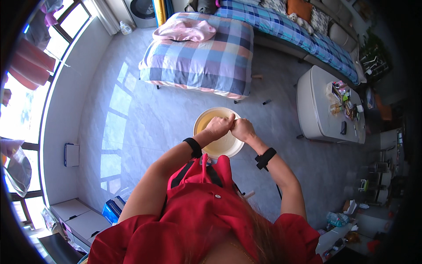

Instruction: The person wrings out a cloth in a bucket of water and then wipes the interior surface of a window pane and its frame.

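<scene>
Both of my hands are closed into fists and meet knuckle to knuckle above a round, pale basin (211, 109). My left hand (220, 126) covers the upper middle of the basin, its thumb lying along the top. Pressed against it, my right hand (243, 129) is over the basin's right rim. Whatever the curled fingers may enclose is hidden. Yellowish, clear liquid appears to lie in the basin. A black band (193, 147) circles my left wrist, and another black band (265, 158) circles my right.
A plaid-covered ottoman (201, 71) with a pink cloth (184, 29) stands beyond the basin. To the right is a pale coffee table (316, 109) bearing small items. A small dark object (266, 102) lies on the grey tiled floor (158, 132). Blue boxes (112, 209) sit at lower left.
</scene>
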Demonstrator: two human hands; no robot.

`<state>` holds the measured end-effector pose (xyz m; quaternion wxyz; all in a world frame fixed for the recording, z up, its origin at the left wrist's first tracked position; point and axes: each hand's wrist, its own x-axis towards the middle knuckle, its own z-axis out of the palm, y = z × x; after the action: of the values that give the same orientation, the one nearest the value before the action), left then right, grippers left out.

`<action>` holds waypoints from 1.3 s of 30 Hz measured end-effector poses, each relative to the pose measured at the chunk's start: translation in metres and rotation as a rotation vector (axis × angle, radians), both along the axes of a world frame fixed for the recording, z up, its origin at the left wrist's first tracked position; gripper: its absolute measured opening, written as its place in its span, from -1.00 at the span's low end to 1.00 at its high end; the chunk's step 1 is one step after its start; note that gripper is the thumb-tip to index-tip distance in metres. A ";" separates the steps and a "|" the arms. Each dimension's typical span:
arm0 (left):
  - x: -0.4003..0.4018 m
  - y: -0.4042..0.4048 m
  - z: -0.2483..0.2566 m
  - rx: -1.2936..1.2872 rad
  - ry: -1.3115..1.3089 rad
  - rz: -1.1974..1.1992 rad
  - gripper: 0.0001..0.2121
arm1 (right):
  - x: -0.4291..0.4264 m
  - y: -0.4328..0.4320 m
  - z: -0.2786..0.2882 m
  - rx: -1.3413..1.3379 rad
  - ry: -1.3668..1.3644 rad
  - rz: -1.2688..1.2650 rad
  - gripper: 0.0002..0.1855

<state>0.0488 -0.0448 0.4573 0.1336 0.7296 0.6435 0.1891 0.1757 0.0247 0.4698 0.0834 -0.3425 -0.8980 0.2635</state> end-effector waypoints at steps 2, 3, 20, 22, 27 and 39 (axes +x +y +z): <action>-0.002 0.001 -0.003 0.055 0.008 -0.015 -0.82 | 0.000 0.000 -0.002 -0.065 0.028 0.009 -0.80; -0.002 0.001 -0.004 0.082 0.013 -0.019 -0.82 | 0.000 0.000 -0.002 -0.099 0.043 0.013 -0.79; -0.008 0.011 -0.003 0.295 0.087 -0.050 -0.80 | -0.007 -0.002 0.008 -0.442 0.148 -0.159 -0.81; -0.007 0.011 -0.001 0.289 0.099 -0.050 -0.79 | -0.007 -0.003 0.008 -0.470 0.189 -0.171 -0.83; -0.007 0.011 0.005 0.286 0.119 -0.063 -0.78 | -0.007 -0.005 0.007 -0.528 0.238 -0.214 -0.84; -0.005 0.015 0.005 0.254 0.101 -0.067 -0.72 | -0.006 -0.012 0.022 -0.835 0.339 -0.321 -0.87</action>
<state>0.0436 -0.0300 0.4625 0.0141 0.7702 0.5956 0.2276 0.1701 0.0123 0.4919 0.1237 -0.4333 -0.6247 0.6377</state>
